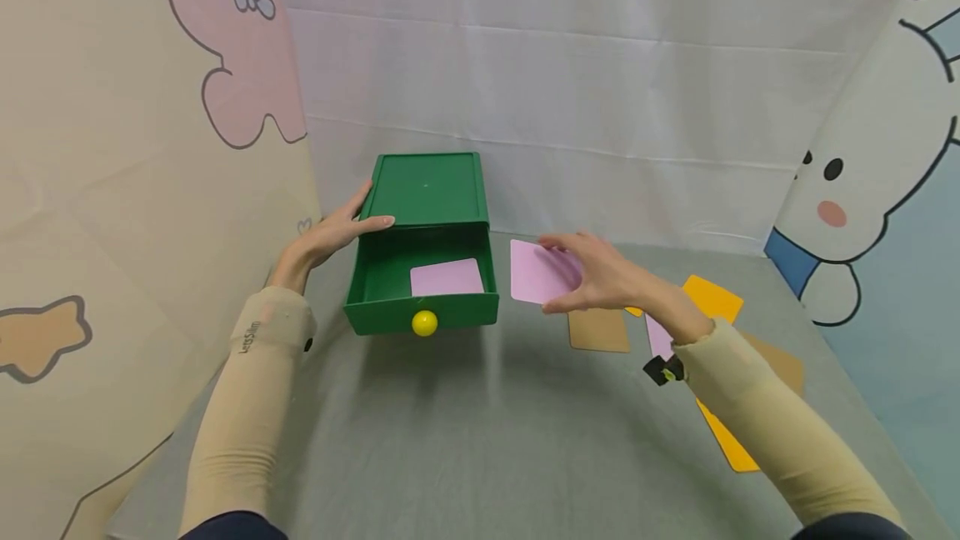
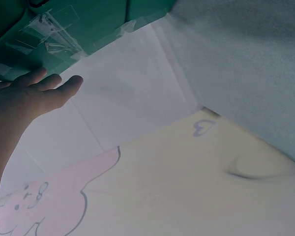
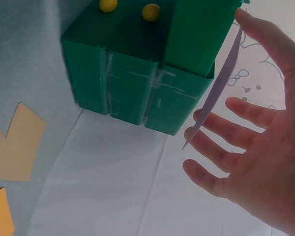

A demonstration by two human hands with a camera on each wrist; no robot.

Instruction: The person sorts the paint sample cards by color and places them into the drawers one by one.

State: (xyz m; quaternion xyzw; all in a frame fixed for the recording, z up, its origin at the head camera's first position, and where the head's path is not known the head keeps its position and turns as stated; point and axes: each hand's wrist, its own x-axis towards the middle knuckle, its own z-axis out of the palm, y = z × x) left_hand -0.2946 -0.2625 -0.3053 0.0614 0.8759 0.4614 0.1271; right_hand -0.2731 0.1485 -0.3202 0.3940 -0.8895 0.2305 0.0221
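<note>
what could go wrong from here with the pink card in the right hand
The right hand holds the pink card by its edges, so it might slip. It could also catch on the side of the open drawer, or overlap the other pink card inside. If the left hand lifted away, a bump might shift the green drawer unit.

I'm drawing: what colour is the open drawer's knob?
Yellow; the knob shows best in the head view.

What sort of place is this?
Possibly a makeshift play or practice corner: cartoon-printed sheets on both sides, a creased white backdrop, and a grey tabletop with a green drawer unit and coloured cards.
</note>
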